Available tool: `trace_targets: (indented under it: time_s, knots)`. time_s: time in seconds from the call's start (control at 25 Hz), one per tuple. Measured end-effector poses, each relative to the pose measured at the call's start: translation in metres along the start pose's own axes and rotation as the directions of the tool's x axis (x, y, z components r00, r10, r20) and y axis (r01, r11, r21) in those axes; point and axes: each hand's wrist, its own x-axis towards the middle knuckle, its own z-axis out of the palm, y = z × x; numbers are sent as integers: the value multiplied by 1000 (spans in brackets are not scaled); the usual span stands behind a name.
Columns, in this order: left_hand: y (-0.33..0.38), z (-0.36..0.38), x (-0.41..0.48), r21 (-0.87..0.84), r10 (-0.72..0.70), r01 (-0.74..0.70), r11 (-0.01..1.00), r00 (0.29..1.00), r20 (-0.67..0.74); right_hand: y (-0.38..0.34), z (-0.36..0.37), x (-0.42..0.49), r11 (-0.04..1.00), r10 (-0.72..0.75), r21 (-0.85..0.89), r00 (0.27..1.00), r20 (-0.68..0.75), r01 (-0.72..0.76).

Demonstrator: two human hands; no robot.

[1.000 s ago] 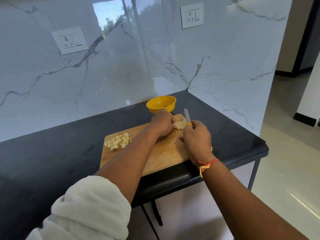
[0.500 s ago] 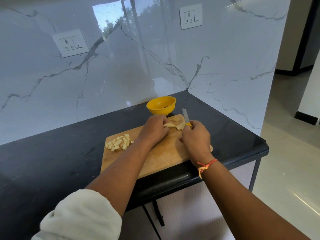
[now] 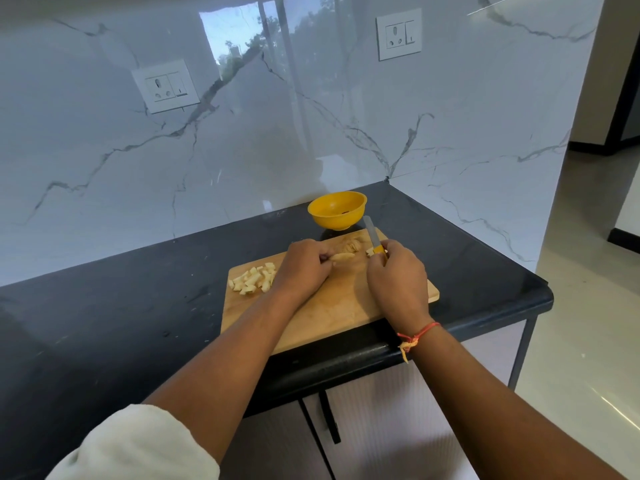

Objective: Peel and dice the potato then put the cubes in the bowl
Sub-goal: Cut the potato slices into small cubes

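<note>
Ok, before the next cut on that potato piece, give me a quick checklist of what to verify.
1. Left hand holds the potato piece down on the cutting board: ok.
2. Right hand grips the knife by its yellow handle: ok.
3. Blade apart from the left hand: ok, a gap shows.
4. Diced cubes piled away from the cut: ok.
5. Bowl upright behind the board: ok.
6. Cubes in the bowl: not ok, none there yet.
</note>
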Motion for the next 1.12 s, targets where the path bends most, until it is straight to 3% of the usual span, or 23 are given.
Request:
trace_targets:
  time_s: [0.36,0.72,0.96,1.12]
  knots:
    - [-37,-37,-26,156,-90,98,983,994,-58,-3,6,-4,985,-121,-121,993,8,121]
    - [-46,-36,-33,267,-69,81,960,996,-54,-5,6,-6,978,-140,-148,989,37,144]
    - [-40,-36,-36,225,-27,41,974,997,-66,-4,6,-7,978,-147,-145,989,34,150]
    - [-36,-36,-39,180,2,-4,984,1000,15,-4,7,-7,978,-149,-147,989,24,151]
